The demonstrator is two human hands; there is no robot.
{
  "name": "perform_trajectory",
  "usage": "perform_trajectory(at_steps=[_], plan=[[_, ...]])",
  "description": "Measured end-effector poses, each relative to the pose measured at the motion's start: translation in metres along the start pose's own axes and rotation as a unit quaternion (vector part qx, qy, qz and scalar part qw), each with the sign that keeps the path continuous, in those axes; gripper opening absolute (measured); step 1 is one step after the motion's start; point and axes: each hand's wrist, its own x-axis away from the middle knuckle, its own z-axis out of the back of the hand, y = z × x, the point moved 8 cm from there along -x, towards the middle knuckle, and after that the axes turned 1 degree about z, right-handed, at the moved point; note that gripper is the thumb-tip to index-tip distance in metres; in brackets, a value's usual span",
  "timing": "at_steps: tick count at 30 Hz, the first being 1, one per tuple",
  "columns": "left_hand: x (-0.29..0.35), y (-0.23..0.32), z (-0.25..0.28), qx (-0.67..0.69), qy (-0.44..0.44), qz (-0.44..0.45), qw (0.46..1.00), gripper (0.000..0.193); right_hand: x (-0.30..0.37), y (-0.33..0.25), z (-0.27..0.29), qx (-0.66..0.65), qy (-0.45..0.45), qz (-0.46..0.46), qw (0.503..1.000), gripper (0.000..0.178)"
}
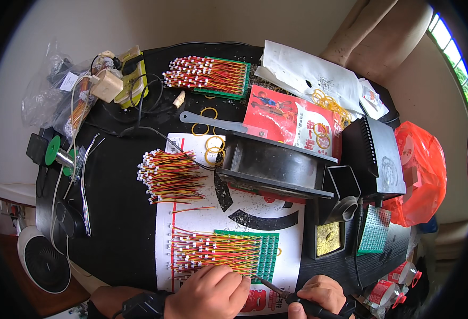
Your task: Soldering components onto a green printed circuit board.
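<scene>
My left hand [208,293] rests fingers-curled on the near edge of a green circuit board [255,250], pressing down the red and yellow wires [207,250] with white connectors that run across it. My right hand [322,295] grips a black soldering iron [292,297] whose thin tip points left at the board's lower edge, just right of my left fingers. A black watch sits on my left wrist [143,305].
A loose bundle of the same wires [170,175] lies mid-table. A second wired board [212,75] sits at the back. A black fume fan [274,165], soldering station [375,154], iron stand with brass wool [328,234], small green board [375,228] and yellow rubber bands [212,141] crowd the right.
</scene>
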Motion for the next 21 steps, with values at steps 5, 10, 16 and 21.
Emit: perform_trajectory(at_steps=[5, 10, 16, 21], plan=[[0.0011, -0.0004, -0.0009, 0.002, -0.010, 0.001, 1.000, 0.012, -0.0003, -0.0017, 0.0000, 0.009, -0.013, 0.013, 1.000, 0.019], [0.0016, -0.0007, -0.0015, 0.001, -0.013, 0.003, 1.000, 0.015, 0.0013, 0.0003, 0.0062, -0.019, 0.029, 0.004, 0.999, 0.018], [0.0014, -0.0020, -0.0009, -0.001, -0.017, 0.010, 1.000, 0.016, 0.0010, 0.0005, 0.0026, -0.004, 0.005, 0.013, 1.000, 0.019], [0.0003, -0.0029, -0.0006, 0.005, -0.019, 0.015, 1.000, 0.017, -0.0001, 0.0009, 0.0007, -0.002, 0.002, 0.001, 1.000, 0.019]])
